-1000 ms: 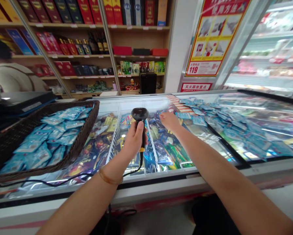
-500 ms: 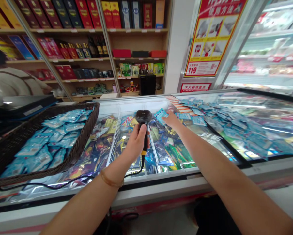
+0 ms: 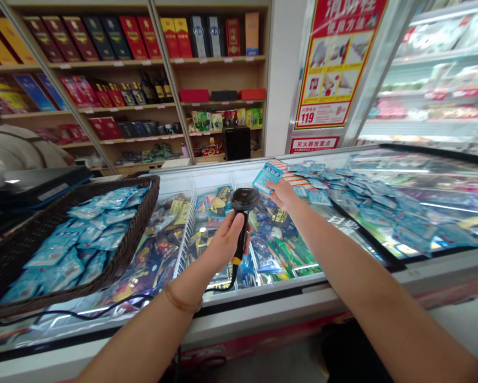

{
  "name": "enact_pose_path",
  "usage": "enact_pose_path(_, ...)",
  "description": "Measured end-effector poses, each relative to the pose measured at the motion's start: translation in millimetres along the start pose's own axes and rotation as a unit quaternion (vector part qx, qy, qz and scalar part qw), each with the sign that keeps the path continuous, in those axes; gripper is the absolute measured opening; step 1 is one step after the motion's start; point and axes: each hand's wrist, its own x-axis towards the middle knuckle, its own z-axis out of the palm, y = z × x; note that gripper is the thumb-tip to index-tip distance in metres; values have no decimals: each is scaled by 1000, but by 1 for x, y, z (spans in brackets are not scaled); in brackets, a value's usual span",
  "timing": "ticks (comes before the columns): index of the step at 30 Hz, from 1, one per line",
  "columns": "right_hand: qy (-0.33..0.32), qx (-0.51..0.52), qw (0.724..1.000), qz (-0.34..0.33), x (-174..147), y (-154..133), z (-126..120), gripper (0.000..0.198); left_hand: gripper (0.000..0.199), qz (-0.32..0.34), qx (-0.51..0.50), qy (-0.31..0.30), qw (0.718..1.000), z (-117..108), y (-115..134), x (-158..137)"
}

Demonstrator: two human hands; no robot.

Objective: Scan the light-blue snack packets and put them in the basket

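Note:
My left hand [image 3: 228, 240] is wrapped round the handle of a black barcode scanner [image 3: 245, 200], its head upward and its cable trailing down to the left. Between the fingers of my right hand [image 3: 282, 192] is a light blue packet [image 3: 268, 177], raised above the freezer's contents just right of the scanner head. Many more blue packets [image 3: 377, 197] lie heaped on the glass at the right. On the left, a dark brown wicker basket [image 3: 141, 234] holds another pile of similar packets [image 3: 103, 213].
Under my hands is a chest freezer [image 3: 239, 304] with white wire dividers [image 3: 186, 229] and coloured bags inside. The scanner cable [image 3: 103, 308] crosses its front left. A person [image 3: 17, 146] stands behind the basket at far left. Shelves [image 3: 219, 61] with boxes line the back wall.
My right hand has lifted the blue packet upward from the spot beside the pile. The scanner in my left hand has shifted slightly right and down, closer to the packet.

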Motion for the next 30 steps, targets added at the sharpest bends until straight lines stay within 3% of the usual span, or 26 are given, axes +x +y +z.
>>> enact_pose_path(6, -9, 29, 999, -23, 6, 2, -2, 12, 64, -4, 9, -16, 1000, -1, -3, 1)
enact_pose_path(11, -58, 11, 998, -21, 5, 0, -4, 21, 64, -18, 21, -48, 998, -2, -3, 0)
enact_pose_path(30, -80, -16, 997, -7, -16, -8, 14, 26, 63, -20, 29, -58, 998, -1, -3, -1)
